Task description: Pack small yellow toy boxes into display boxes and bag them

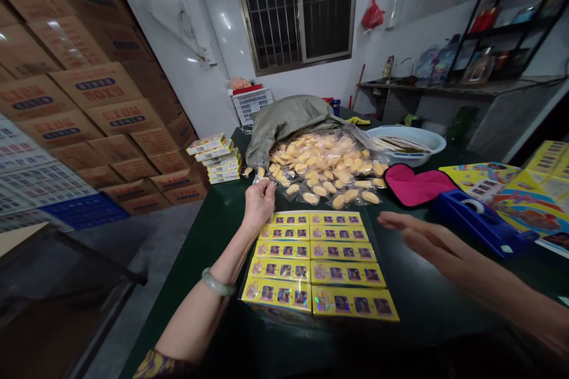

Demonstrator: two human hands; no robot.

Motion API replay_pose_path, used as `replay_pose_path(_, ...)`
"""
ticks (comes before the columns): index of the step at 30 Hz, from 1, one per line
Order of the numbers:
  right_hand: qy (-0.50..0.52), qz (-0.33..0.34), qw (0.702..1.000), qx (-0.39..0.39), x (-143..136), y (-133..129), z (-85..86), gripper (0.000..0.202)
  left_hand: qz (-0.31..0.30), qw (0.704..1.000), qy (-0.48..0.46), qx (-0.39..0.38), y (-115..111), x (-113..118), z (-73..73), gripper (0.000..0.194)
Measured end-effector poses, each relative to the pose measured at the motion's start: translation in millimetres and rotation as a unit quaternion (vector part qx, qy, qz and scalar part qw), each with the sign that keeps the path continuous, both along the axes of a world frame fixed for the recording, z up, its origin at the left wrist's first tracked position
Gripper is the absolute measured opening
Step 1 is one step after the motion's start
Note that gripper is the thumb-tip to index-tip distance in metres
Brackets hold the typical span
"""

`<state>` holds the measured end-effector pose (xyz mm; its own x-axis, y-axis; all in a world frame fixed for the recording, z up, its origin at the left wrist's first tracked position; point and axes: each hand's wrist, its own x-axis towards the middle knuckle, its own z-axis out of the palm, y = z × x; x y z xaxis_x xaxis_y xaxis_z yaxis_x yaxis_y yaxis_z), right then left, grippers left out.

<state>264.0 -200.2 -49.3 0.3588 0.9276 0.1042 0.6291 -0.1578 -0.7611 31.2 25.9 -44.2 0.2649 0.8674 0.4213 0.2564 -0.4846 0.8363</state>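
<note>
Yellow small boxes (284,250) with picture panels lie in two columns on the dark green table, with clear film showing around their edges. My left hand (259,204) is closed at their far left corner, a jade-coloured bangle on its wrist. What its fingers pinch is hidden; a small wrapped yellow piece (261,172) shows just beyond them. To the right of the boxes, my right hand (422,237) hovers open, fingers stretched out and slightly blurred, apart from the boxes. Beyond them spreads a heap of wrapped yellow pieces (320,160), spilling from a grey-green sack (293,118).
A stack of small boxes (220,160) stands left of the sack. On the right are a blue tape dispenser (480,222), a pink heart-shaped cloth piece (413,185), a pale basin (429,139) and yellow printed packaging (528,195). Cartons (98,89) are piled at left.
</note>
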Motion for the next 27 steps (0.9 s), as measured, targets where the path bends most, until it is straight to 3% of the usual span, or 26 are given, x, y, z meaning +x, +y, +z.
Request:
replay_pose_path(4, 0.171, 0.082, 0.982, 0.003, -16.7, 39.8, 20.4, 0.074, 0.001, 1.0, 0.007, 0.001, 0.0, -0.5, 0.6, 0.028)
replay_pose_path(8, 0.225, 0.127, 0.965, 0.038, -16.5, 45.8, 30.9, 0.053, 0.005, 1.0, 0.013, -0.004, -0.5, 0.6, 0.8, 0.028)
replay_pose_path(12, 0.215, 0.098, 0.97, 0.05, -22.4, 50.7, 40.9, 0.063, 0.008, 1.0, 0.018, -0.001, -2.4, 2.5, 2.3, 0.029)
replay_pose_path(16, 0.105, 0.099, 0.987, 0.077, -35.1, 58.5, 42.4, 0.081, 0.015, 1.0, 0.025, 0.008, -2.8, 2.9, 1.9, 0.029)
replay_pose_path(19, 0.07, 0.093, 0.985, 0.128, -36.2, 60.0, 36.4, 0.067, 0.02, 0.999, 0.026, 0.009, -2.5, 3.3, 0.3, 0.028)
replay_pose_path(23, 0.1, 0.079, 0.983, 0.136, -27.5, 68.1, 30.5, 0.024, 0.022, 0.999, 0.024, -0.001, -2.6, 4.2, -0.4, 0.027)
replay_pose_path(27, 0.136, 0.085, 0.975, 0.156, -17.5, 89.6, 27.4, 0.024, 0.018, 1.0, 0.016, -0.015, 0.9, 2.2, -1.2, 0.027)
